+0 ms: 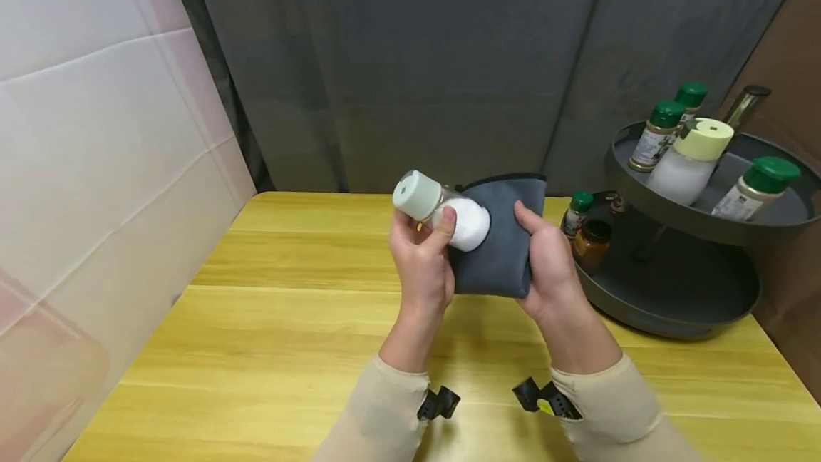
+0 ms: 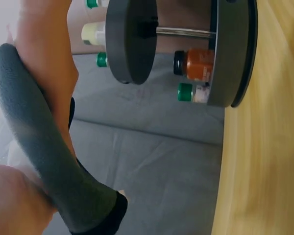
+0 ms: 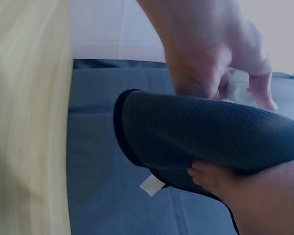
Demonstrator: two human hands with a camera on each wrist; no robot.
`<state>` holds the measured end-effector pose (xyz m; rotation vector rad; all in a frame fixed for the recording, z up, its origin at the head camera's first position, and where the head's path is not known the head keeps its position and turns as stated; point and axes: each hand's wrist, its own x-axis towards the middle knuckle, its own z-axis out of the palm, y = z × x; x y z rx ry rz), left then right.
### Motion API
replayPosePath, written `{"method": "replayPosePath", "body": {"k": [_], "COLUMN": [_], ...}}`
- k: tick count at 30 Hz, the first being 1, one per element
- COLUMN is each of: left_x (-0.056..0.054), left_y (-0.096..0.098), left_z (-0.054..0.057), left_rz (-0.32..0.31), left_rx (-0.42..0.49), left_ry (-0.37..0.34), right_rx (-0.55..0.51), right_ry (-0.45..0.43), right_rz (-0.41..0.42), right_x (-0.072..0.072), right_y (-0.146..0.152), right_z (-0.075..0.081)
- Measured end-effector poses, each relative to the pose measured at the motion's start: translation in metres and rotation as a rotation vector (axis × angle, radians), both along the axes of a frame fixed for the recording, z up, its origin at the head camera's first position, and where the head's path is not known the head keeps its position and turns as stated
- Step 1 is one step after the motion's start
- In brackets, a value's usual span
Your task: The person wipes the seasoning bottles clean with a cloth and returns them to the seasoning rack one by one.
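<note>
My left hand point(image 1: 420, 266) grips a clear shaker bottle point(image 1: 470, 225) of white contents, tilted with its pale green cap point(image 1: 417, 194) up to the left. A folded grey cloth point(image 1: 497, 262) with dark edging lies against the bottle's base. My right hand point(image 1: 553, 262) holds that cloth by its right side, the thumb lying on its face. In the right wrist view the cloth point(image 3: 210, 129) bends between both hands, a white tag point(image 3: 152, 185) hanging from its edge. The cloth point(image 2: 49, 147) hides most of the bottle in the left wrist view.
At the right stands a two-tier dark turntable rack point(image 1: 680, 305). Its upper tray holds green-capped spice jars point(image 1: 757, 187) and a yellow-capped shaker point(image 1: 693, 159). Below are a black-lidded jar point(image 1: 591, 242) and a small green-capped jar point(image 1: 577, 212). A grey curtain point(image 1: 398, 77) hangs behind the wooden table point(image 1: 288, 348).
</note>
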<state>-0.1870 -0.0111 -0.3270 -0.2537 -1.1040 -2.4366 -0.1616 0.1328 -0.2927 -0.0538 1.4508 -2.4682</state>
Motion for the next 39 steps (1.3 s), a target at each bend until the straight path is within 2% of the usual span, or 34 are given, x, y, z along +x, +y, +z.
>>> {"method": "replayPosePath", "body": {"k": [5, 11, 18, 26, 30, 34, 39], "left_x": [-0.003, -0.004, -0.003, -0.003, -0.005, -0.005, -0.005], "left_y": [-0.007, -0.009, -0.007, -0.013, -0.018, -0.024, -0.027], "left_z": [-0.004, -0.004, -0.001, -0.005, -0.007, -0.005, 0.0], "left_rz": [0.023, 0.001, 0.016, 0.044, 0.073, 0.083, 0.079], "left_rx": [0.0, 0.037, 0.037, 0.003, 0.017, 0.024, 0.044], "left_ry": [-0.041, -0.029, -0.006, -0.034, -0.02, 0.0, 0.004], "right_rx": [0.07, 0.024, 0.021, 0.046, 0.024, 0.0, -0.047], "right_ry": [-0.036, 0.025, -0.026, -0.059, -0.084, -0.151, -0.27], "right_rz": [0.058, -0.014, -0.024, 0.096, 0.15, 0.156, 0.13], "right_x": [0.006, 0.002, -0.001, 0.007, 0.008, 0.001, -0.023], "right_y": [0.003, 0.007, -0.007, -0.006, -0.001, 0.003, 0.003], "right_z": [-0.001, 0.006, 0.0, -0.015, -0.023, -0.033, -0.053]}}
